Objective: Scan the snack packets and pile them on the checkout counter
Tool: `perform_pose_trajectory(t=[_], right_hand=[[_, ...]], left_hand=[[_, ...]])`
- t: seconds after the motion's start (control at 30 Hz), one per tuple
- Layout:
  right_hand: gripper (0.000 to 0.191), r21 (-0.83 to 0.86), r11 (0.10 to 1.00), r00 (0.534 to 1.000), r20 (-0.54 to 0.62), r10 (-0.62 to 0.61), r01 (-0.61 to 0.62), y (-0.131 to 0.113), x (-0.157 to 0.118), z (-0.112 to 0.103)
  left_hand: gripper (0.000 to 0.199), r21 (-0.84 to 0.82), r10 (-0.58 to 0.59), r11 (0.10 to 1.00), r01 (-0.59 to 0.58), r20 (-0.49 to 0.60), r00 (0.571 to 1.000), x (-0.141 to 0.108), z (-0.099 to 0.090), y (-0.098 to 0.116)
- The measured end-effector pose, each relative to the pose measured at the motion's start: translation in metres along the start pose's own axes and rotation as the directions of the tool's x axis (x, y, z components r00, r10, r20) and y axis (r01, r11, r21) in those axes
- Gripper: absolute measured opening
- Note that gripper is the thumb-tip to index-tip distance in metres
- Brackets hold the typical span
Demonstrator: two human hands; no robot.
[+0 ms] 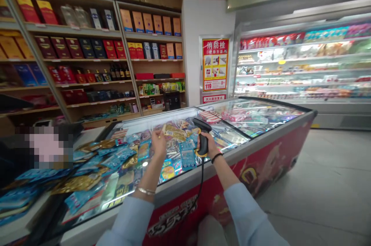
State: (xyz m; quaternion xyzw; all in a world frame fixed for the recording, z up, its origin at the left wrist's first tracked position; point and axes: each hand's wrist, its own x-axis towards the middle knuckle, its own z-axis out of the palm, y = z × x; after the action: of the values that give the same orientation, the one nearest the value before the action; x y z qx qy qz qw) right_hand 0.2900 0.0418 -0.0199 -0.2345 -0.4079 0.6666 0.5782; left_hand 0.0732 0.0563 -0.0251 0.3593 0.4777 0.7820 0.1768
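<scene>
Head view: barcode scanner [203,141] in right hand [211,147] (poster [215,64], seemingly 消防栓 119)

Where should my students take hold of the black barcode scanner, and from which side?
Grip the scanner's narrow black handle below its angled head, coming from the near side as the right hand does; the cord drops from the base.

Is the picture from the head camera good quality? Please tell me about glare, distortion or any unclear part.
In the head view, bright glare lies across the glass lid of the chest freezer, the wide lens bends the wooden shelves at the left, and a pixelated patch hides part of the left edge.
</scene>
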Motion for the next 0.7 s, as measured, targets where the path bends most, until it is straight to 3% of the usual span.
perform_pose_trajectory(t=[0.1, 0.23, 0.3, 0.37, 0.43, 0.53, 0.63, 0.7], right_hand=[[0.028, 0.022, 0.999, 0.998, -0.059, -0.036, 0.037, -0.004, 0.000, -0.030], [0.030, 0.000, 0.999, 0.998, -0.040, -0.039, 0.039, 0.000, 0.003, -0.057], [0.031, -0.018, 1.000, 0.999, -0.029, -0.022, 0.022, 0.001, 0.005, -0.065], [0.032, -0.037, 0.999, 0.999, -0.051, -0.005, 0.003, 0.002, 0.008, -0.070], [0.032, -0.045, 0.999, 0.996, -0.085, 0.021, -0.024, 0.003, 0.010, -0.073], [0.030, -0.089, 0.992, 0.991, -0.111, 0.076, -0.086, 0.004, 0.013, -0.076], [0.028, -0.106, 0.984, 0.985, -0.110, 0.130, -0.142, 0.004, 0.013, -0.077], [0.025, -0.087, 0.983, 0.981, -0.124, 0.151, -0.162, 0.002, 0.013, -0.076]], left_hand=[[0.016, -0.139, -0.256, 0.954, 0.267, 0.095, 0.962, -0.025, 0.030, -0.002], [0.012, -0.102, -0.332, 0.934, 0.341, 0.094, 0.939, -0.051, 0.053, -0.013], [0.005, 0.011, -0.367, 0.930, 0.368, 0.118, 0.923, -0.060, 0.057, -0.017], [0.005, 0.187, -0.314, 0.941, 0.283, 0.166, 0.935, -0.067, 0.056, -0.018], [0.013, 0.382, -0.195, 0.919, 0.098, 0.226, 0.954, -0.073, 0.053, -0.017], [0.019, 0.588, -0.056, 0.797, -0.140, 0.302, 0.952, -0.079, 0.046, -0.016], [0.020, 0.682, -0.016, 0.697, -0.224, 0.326, 0.945, -0.082, 0.040, -0.017], [0.019, 0.691, -0.016, 0.690, -0.216, 0.313, 0.949, -0.082, 0.037, -0.021]])
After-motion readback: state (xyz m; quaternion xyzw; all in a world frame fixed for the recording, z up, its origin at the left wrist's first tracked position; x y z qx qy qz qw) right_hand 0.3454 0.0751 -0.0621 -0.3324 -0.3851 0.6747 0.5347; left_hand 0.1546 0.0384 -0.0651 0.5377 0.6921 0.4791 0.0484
